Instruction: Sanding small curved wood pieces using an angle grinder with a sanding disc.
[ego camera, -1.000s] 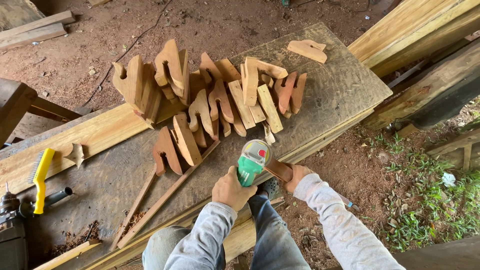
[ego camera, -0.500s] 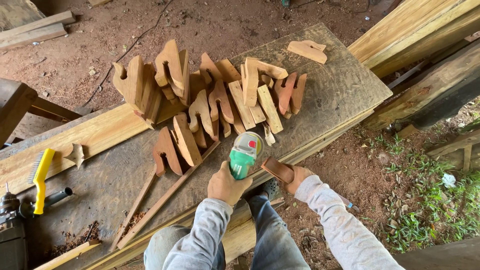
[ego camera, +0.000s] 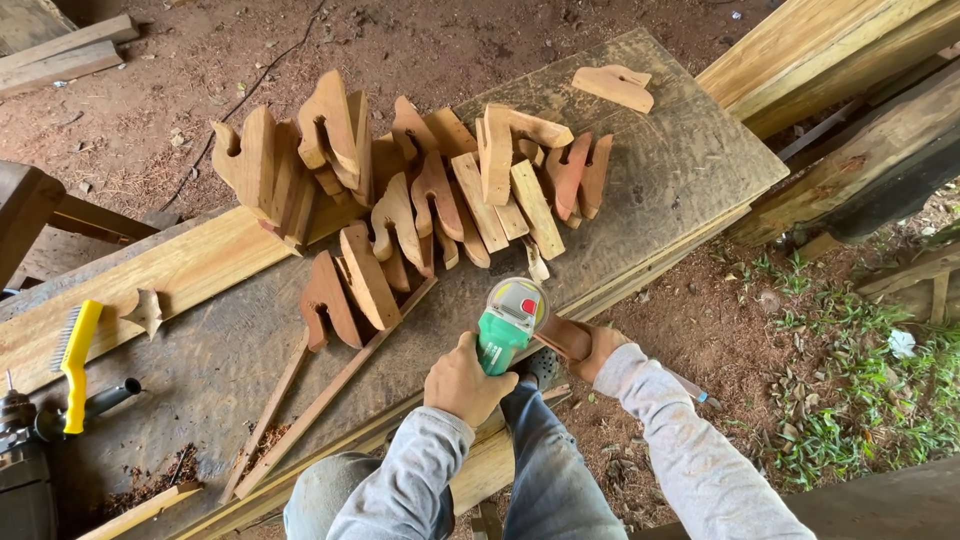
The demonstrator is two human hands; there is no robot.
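My left hand (ego camera: pixel 463 381) grips the green body of an angle grinder (ego camera: pixel 508 318), whose round head lies over the near edge of a dark board table (ego camera: pixel 660 180). My right hand (ego camera: pixel 597 349) holds a reddish-brown wooden piece (ego camera: pixel 562 337) right beside the grinder head, touching or almost touching it. A heap of curved cut wooden pieces (ego camera: pixel 420 190) lies on the board beyond the grinder. One pale cut piece (ego camera: pixel 613 86) sits alone at the far corner.
A yellow-handled wire brush (ego camera: pixel 72 355) and a drill (ego camera: pixel 25 440) lie at the left edge. A pale plank (ego camera: pixel 170 275) runs under the heap. Thin wooden strips (ego camera: pixel 320 395) lie on the board. Heavy timber beams (ego camera: pixel 840 70) stand at right, above grass and red dirt.
The grinder swung left away from the wooden piece, then came back right against it. The view has shifted slightly.
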